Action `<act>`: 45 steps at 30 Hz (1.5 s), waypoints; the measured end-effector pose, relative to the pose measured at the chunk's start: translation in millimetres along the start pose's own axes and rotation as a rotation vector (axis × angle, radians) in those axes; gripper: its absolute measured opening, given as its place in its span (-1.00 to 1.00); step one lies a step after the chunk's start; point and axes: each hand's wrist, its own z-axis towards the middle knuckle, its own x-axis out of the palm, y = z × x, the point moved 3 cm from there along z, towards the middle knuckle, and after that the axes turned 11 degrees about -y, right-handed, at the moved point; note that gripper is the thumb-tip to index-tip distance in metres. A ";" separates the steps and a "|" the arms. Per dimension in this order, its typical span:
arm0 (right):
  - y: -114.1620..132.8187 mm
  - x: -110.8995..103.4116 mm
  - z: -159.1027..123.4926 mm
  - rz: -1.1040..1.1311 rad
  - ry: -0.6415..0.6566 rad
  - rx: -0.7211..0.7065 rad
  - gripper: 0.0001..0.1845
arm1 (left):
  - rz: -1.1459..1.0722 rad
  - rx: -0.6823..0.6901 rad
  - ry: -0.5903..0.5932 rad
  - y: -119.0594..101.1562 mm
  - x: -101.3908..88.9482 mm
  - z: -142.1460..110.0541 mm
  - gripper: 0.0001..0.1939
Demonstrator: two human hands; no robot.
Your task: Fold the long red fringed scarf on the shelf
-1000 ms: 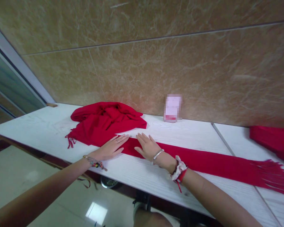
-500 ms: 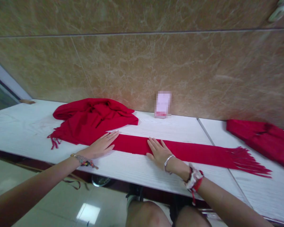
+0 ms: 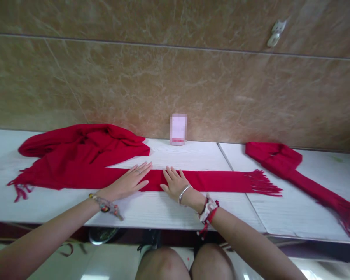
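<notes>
A red fringed scarf [image 3: 218,181] lies in a long folded strip across the white table. My left hand [image 3: 130,181] rests on it with fingers stretched out toward the upper right. Close beside it, my right hand [image 3: 176,184] lies palm down on the same strip, fingers spread. Neither hand grips anything. Behind my left hand is a loose heap of red cloth [image 3: 87,146], with tassels at its left end; whether it joins the strip cannot be told. The strip's other fringed end points right.
A second red scarf [image 3: 280,161], loosely folded with a fringed tail, lies on the table [image 3: 323,171] to the right. A small blurred pinkish-white card or box [image 3: 178,129] stands against the marbled wall [image 3: 128,85]. A white hook [image 3: 276,33] is on the wall.
The view has turned to the right, so more of the right-hand scarf shows. My hands are closer together, both still flat on the strip.
</notes>
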 end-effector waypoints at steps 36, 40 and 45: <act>-219.0 -56.4 -134.3 -0.382 0.098 0.449 -0.50 | -0.173 0.359 0.091 -89.7 27.1 92.2 -0.47; -217.5 -59.7 -130.7 -0.461 0.136 0.500 -0.51 | -0.133 0.248 0.131 -46.9 11.1 51.4 -0.44; -168.6 -71.9 -80.3 -0.515 -0.055 0.302 -0.55 | -0.079 0.129 0.130 1.6 -19.6 1.6 -0.48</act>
